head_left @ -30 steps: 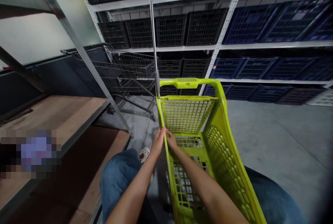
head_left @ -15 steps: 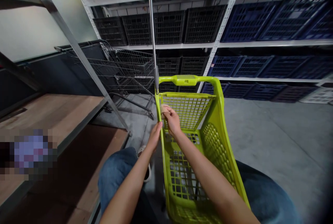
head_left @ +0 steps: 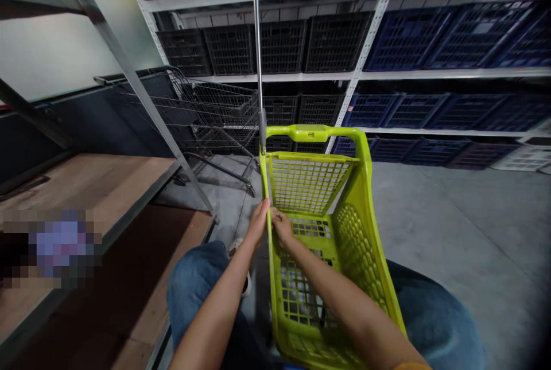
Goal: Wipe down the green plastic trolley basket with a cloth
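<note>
A lime-green plastic shopping cart [head_left: 373,232] with a lattice basket stands between my knees, its handle on the far side. My left hand [head_left: 259,222] is closed on the cart's left rim, fingers partly hidden behind the wall. Inside the basket, my right hand [head_left: 282,226] is bunched against the inner face of that same left wall. A beige cloth is in its fingers, mostly covered now and plainer in the earlier view. From the handle's left corner rises a metal pole [head_left: 258,43] in a grey socket.
A wire shopping cart [head_left: 215,112] stands behind on the left. White racks hold black crates [head_left: 340,43] and blue crates [head_left: 413,34]. A metal-framed wooden shelf [head_left: 124,172] is close on my left, with a blurred-out item on it. Grey concrete floor [head_left: 443,215] lies to the right.
My right hand has moved down along the inside of the cart's left wall, from near the folding back panel to lower and nearer me. My left hand stays on the rim.
</note>
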Demonstrator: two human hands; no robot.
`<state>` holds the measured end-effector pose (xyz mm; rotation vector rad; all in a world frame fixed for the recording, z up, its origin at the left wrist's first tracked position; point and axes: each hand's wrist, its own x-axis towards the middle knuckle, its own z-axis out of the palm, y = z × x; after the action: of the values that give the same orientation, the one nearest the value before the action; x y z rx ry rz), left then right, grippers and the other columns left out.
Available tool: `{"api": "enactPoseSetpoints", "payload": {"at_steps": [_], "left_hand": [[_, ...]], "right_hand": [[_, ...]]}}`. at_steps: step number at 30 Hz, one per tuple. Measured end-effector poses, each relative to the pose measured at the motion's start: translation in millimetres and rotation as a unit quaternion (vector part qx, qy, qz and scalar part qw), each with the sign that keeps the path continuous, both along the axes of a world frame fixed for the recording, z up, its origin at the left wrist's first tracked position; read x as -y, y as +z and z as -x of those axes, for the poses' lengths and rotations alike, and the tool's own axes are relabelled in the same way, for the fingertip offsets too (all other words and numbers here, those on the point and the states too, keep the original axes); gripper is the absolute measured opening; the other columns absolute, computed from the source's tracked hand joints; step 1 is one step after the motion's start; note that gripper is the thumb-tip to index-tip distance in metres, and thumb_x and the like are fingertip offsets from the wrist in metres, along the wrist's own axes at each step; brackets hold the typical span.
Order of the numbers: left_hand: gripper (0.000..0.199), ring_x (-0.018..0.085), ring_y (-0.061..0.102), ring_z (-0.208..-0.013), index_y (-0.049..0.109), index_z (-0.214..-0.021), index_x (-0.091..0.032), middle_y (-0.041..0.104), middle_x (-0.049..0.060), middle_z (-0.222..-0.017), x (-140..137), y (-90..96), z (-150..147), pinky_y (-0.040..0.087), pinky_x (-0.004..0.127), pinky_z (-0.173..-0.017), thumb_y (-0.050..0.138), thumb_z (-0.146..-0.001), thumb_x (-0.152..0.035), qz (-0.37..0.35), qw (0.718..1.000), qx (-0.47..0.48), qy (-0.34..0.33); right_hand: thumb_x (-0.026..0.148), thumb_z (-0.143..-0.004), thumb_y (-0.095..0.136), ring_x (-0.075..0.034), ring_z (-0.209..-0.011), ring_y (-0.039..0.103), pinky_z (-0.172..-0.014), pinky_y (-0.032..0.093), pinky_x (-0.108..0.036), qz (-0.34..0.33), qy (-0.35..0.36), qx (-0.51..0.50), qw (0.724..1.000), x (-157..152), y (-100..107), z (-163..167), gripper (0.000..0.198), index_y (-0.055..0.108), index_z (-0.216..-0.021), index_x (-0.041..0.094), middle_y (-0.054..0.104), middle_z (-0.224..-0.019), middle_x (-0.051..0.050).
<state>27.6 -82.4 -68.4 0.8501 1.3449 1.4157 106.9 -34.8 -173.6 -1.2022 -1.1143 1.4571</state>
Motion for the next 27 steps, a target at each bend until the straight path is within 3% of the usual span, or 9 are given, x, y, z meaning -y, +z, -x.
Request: {"api": "enactPoseSetpoints", "payload": {"at_steps": [5, 8, 15, 22, 27], "left_hand": [[0.057, 0.028, 0.053, -0.128, 0.065, -0.122, -0.022, 0.069, 0.006, -0.123, -1.1, 3.1, -3.0, 0.036, 0.042, -0.113, 0.050, -0.086, -0.064, -0.033, 0.999, 0.021, -0.012], [0.057, 0.028, 0.049, -0.132, 0.063, -0.124, -0.022, 0.066, 0.005, -0.128, -0.2, 1.2, -2.9, 0.034, 0.042, -0.115, 0.049, -0.088, -0.063, -0.030, 0.999, 0.020, -0.001], [0.058, 0.029, 0.053, -0.127, 0.062, -0.127, -0.020, 0.066, 0.007, -0.126, 3.7, -1.3, 2.7, 0.036, 0.042, -0.114, 0.047, -0.089, -0.061, -0.034, 0.999, 0.018, -0.008], [0.059, 0.027, 0.057, -0.121, 0.063, -0.123, -0.020, 0.068, 0.007, -0.122, -2.1, -0.1, 5.4, 0.041, 0.040, -0.108, 0.048, -0.087, -0.064, -0.023, 1.000, 0.020, -0.005], [0.065, 0.025, 0.062, -0.113, 0.064, -0.121, -0.018, 0.070, 0.008, -0.115, -4.1, 0.3, 9.3, 0.046, 0.037, -0.101, 0.052, -0.082, -0.069, 0.000, 0.998, 0.057, -0.003]], "right_hand": [[0.034, -0.069, 0.062, -0.017, -0.079, 0.059, -0.074, 0.047, -0.027, -0.103, 0.012, -0.054, 0.993, -25.2, 69.8, 2.5, 0.022, 0.068, -0.086, 0.021, 0.069, -0.089, -0.001], [0.035, -0.072, 0.062, -0.016, -0.082, 0.058, -0.078, 0.046, -0.027, -0.140, 0.027, -0.082, 0.986, -24.8, 91.9, 2.1, 0.021, 0.066, -0.088, 0.022, 0.068, -0.094, 0.000], [0.034, -0.066, 0.067, -0.012, -0.062, 0.050, -0.063, 0.041, -0.024, -0.042, 0.098, -0.129, 0.986, -17.7, 83.7, 0.6, 0.023, 0.059, -0.083, 0.022, 0.060, -0.070, 0.005], [0.032, -0.066, 0.067, -0.014, -0.073, 0.053, -0.071, 0.043, -0.026, -0.100, 0.117, -0.064, 0.986, -15.0, 96.6, -10.2, 0.020, 0.061, -0.082, 0.021, 0.063, -0.081, 0.002], [0.032, -0.071, 0.066, -0.017, -0.085, 0.057, -0.082, 0.044, -0.030, -0.117, 0.125, -0.021, 0.985, 31.2, 101.4, -33.2, 0.016, 0.064, -0.082, 0.021, 0.066, -0.090, 0.000]]}}
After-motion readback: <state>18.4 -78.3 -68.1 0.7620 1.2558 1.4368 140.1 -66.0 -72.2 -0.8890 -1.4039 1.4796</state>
